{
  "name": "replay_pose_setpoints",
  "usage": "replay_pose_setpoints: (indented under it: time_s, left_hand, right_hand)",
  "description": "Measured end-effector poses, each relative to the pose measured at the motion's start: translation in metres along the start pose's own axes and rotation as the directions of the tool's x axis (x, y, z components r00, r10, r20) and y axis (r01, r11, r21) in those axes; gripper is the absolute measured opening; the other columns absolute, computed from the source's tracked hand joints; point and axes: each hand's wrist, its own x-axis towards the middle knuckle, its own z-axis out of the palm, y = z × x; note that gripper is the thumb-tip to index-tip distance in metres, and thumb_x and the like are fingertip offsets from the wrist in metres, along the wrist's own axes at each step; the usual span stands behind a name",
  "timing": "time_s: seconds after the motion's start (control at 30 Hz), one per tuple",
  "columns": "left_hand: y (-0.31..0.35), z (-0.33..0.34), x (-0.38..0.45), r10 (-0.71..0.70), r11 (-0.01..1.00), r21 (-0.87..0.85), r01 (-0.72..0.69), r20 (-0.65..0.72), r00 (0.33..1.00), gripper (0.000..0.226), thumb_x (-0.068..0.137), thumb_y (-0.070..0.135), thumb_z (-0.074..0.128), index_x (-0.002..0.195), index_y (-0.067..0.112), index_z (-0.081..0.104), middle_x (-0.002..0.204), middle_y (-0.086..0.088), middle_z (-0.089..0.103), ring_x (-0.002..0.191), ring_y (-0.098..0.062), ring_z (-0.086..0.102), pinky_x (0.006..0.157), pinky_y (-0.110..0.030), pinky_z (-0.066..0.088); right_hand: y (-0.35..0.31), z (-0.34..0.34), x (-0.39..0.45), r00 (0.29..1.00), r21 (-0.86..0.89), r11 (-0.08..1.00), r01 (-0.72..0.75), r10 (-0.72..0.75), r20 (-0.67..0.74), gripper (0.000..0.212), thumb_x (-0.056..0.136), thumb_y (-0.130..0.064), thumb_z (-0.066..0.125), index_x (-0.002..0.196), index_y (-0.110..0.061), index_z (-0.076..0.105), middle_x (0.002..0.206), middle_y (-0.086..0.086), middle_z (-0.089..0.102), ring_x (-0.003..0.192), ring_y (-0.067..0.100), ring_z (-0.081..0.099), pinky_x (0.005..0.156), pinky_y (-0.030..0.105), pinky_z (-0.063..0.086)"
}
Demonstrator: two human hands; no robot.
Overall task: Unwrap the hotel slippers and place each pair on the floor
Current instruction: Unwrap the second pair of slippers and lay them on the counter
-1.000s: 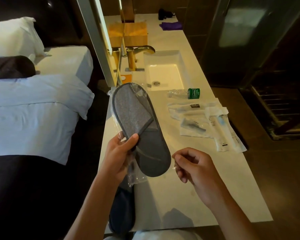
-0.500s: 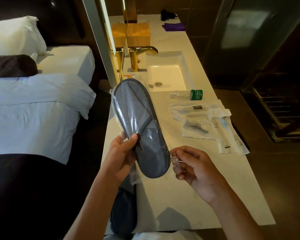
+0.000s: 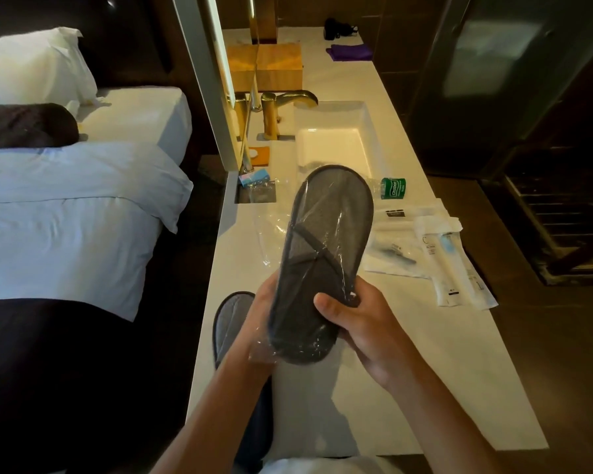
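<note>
Slippers, grey and wrapped in clear plastic, sit at the centre, held up above the white counter. The left hand grips the heel end from 9 o'clock; the right hand closes on it from 3 o'clock, thumb across the top. Another grey slipper lies at 8 o'clock, seemingly on the floor. Packaged toiletries lie at 3 o'clock, near the sink at 12.
</note>
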Motion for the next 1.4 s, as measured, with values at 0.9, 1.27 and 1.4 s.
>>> replay_pose_setpoints:
  time_s: [0.9,1.27,1.4]
  left_hand:
    - [0.026,-0.016,-0.019,-0.137,0.957,0.206,0.206,-0.306,0.942,0.039,0.082,0.016,0.068,0.118,0.016,0.053,0.095,-0.009,0.077,0.094,-0.031,0.074,0.072,-0.040,0.062]
    - [0.025,-0.020,-0.013,-0.045,0.978,0.152,0.140,-0.505,0.862,0.022,0.091,0.005,0.063,0.112,0.008,0.055,0.089,-0.010,0.077,0.077,-0.022,0.076,0.059,-0.031,0.059]
    - [0.026,-0.025,-0.009,-0.027,0.979,0.150,0.137,-0.572,0.820,0.025,0.090,0.008,0.065,0.114,0.007,0.055,0.083,-0.006,0.078,0.077,-0.021,0.077,0.062,-0.037,0.061]
  right_hand:
    - [-0.010,-0.033,-0.022,0.975,-0.545,0.821,0.172,-0.220,-0.024,0.009,0.093,-0.008,0.061,0.090,-0.013,0.067,0.076,-0.001,0.077,0.069,0.016,0.072,0.056,0.022,0.055]
    - [-0.003,-0.035,-0.030,0.903,-0.592,0.708,0.386,-0.421,0.085,0.009,0.092,-0.016,0.061,0.083,-0.018,0.062,0.102,-0.007,0.065,0.102,0.017,0.064,0.083,0.015,0.051]
    - [-0.004,-0.042,-0.035,0.894,-0.528,0.747,0.404,-0.443,0.058,0.007,0.087,-0.019,0.060,0.084,-0.014,0.064,0.108,-0.008,0.065,0.108,0.016,0.062,0.088,0.019,0.052]
